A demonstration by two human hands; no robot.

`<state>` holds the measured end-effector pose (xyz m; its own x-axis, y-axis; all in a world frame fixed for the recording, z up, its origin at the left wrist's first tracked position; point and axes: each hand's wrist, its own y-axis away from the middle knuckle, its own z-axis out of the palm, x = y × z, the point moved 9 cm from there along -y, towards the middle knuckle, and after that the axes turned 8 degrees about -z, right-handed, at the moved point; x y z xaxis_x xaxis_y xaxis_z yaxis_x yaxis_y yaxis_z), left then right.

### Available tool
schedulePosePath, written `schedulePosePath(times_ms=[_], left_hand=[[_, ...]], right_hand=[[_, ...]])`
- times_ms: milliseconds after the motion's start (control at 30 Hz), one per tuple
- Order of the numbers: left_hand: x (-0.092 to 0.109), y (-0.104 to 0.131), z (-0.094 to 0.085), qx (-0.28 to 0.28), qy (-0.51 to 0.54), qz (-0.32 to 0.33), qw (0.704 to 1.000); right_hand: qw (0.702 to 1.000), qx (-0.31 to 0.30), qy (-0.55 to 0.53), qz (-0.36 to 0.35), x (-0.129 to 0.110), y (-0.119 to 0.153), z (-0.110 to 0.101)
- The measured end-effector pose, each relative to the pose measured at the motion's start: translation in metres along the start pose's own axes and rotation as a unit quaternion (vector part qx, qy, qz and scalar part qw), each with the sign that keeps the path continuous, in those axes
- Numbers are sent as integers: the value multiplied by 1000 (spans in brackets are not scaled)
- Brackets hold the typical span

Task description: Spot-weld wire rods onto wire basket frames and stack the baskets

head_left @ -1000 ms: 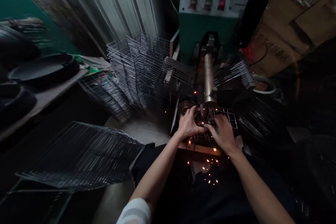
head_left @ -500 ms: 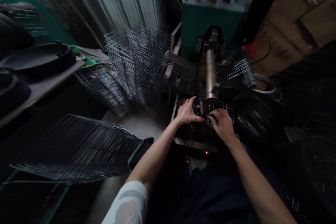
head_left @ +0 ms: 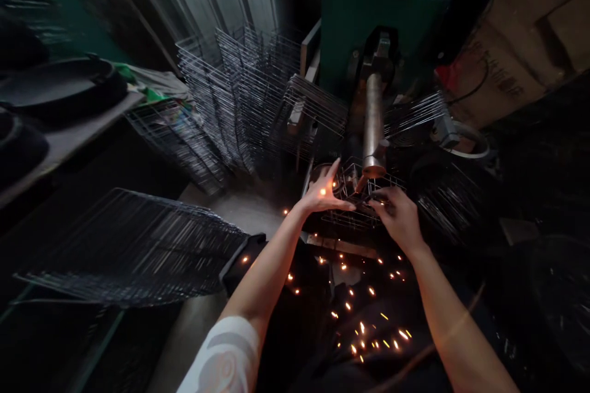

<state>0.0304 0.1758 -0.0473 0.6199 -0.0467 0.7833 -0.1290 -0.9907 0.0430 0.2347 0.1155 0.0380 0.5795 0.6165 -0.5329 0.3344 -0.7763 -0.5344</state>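
Observation:
Under the copper-coloured arm (head_left: 374, 129) of a spot welder sits a wire rack (head_left: 389, 183), with the slanted electrode tip (head_left: 361, 183) coming down into it. My left hand (head_left: 319, 194) lies at the rack's left side, thumb and fingers spread apart around its corner. On the other side my right hand (head_left: 400, 216) pinches a small dark piece beside the electrode; its kind is too dim to make out. Glowing sparks (head_left: 362, 328) fly over my lap, and a few cross my left hand.
The welder's green housing (head_left: 359, 31) rises ahead. Stacked wire racks (head_left: 239, 98) stand left of it, and another stack (head_left: 133, 249) lies near my left elbow. Cardboard boxes (head_left: 511, 67) are at the back right. Dark round pans (head_left: 59, 95) rest on a left shelf.
Many sparks have burst out below the hands, where only a few glowed before. My left fingers are spread wider. The camera view has tilted slightly down.

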Motion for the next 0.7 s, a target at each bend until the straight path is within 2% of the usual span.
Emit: schedulePosePath(times_ms=[67,100,167,200,233,267,333,400,467,567,633,700], left_hand=[[-34,18,12,9,65,-21,998],[-56,28,21,25,109,-51,992],[-99,47,57,27,250,-146,957],[-113,54,84,-6,330,-189,925],[-120,59,109,-33,390,-212,895],[-123,60,126,-43,419,-218,880],[-120,54,145,-41,466,-205,860],[-116,45,145,-24,511,-172,842],[-112,39,137,-21,556,-139,819],[-109,37,131,-49,592,-107,797],[-106,35,132,-81,591,-86,798],[-106,32,130,-91,580,-76,806]], right_hand=[[996,21,-59,58,16,20,-16],[991,30,-93,94,26,33,-22],[967,64,-171,180,49,62,-30],[947,91,-214,222,59,77,-32],[925,118,-253,259,68,92,-32],[904,140,-284,288,73,104,-32],[875,165,-314,330,77,124,-29],[862,166,-318,359,76,136,-29],[851,167,-314,387,76,145,-32],[838,181,-298,420,80,151,-39],[839,178,-293,424,79,145,-38],[835,173,-309,421,69,136,-32]])
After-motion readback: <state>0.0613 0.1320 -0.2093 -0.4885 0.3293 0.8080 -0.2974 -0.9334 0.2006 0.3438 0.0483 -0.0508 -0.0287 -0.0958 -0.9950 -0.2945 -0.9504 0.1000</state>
